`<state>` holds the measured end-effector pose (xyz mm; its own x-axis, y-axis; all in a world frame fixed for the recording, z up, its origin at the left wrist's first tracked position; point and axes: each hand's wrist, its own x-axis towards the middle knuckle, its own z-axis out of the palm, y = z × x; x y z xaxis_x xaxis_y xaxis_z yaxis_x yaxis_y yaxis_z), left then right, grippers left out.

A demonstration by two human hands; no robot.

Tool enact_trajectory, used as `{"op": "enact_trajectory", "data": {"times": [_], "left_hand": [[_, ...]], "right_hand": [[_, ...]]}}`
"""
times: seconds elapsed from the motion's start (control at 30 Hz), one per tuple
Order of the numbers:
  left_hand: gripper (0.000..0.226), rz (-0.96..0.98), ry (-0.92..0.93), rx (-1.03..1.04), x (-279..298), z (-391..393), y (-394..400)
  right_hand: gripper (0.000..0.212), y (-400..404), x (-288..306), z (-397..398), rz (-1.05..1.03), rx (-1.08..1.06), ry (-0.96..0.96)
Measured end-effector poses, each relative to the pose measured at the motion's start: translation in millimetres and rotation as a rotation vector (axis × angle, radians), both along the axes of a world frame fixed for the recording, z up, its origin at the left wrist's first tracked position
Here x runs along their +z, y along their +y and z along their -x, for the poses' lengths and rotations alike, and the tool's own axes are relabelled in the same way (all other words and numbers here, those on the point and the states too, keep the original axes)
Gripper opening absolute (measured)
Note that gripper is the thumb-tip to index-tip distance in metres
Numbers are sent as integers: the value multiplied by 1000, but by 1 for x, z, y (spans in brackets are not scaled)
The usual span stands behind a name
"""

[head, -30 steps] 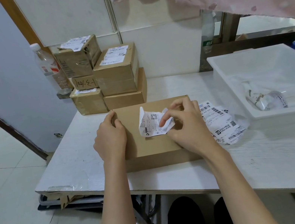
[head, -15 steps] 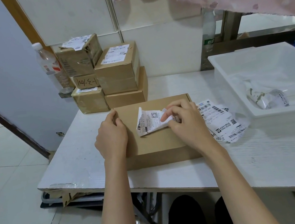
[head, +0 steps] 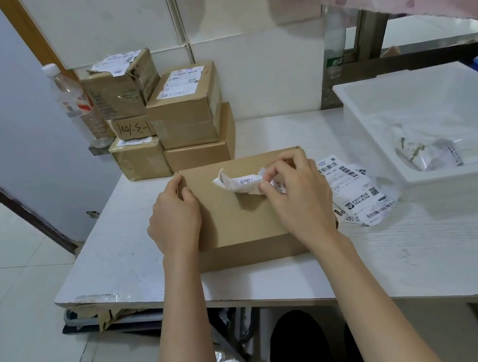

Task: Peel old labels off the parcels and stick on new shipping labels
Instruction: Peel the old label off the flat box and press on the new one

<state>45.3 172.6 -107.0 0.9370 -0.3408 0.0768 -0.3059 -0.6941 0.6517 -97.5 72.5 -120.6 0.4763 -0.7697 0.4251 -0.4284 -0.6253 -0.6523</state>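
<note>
Pinching the crumpled old label (head: 239, 182) between thumb and curled fingers, the right hand (head: 298, 199) lifts it off the flat parcel (head: 238, 222) lying on the table (head: 433, 242), while the left hand (head: 174, 221) rests its relaxed grip on the parcel's left edge, new labels (head: 357, 191) just beside.
</note>
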Motion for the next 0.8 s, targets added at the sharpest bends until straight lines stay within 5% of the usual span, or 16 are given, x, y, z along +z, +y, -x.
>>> {"op": "enact_trajectory", "data": {"times": [0.2, 0.5, 0.63, 0.8], "left_hand": [[42, -4, -3, 0, 0, 1, -1], [43, -8, 5, 6, 1, 0, -1], [43, -2, 1, 3, 1, 1, 0], [43, 1, 4, 8, 2, 1, -1]], "right_hand": [[15, -4, 7, 9, -121, 140, 53], [6, -3, -6, 0, 17, -23, 39], [7, -5, 2, 1, -148, -27, -74], [12, -5, 10, 6, -201, 62, 3]]}}
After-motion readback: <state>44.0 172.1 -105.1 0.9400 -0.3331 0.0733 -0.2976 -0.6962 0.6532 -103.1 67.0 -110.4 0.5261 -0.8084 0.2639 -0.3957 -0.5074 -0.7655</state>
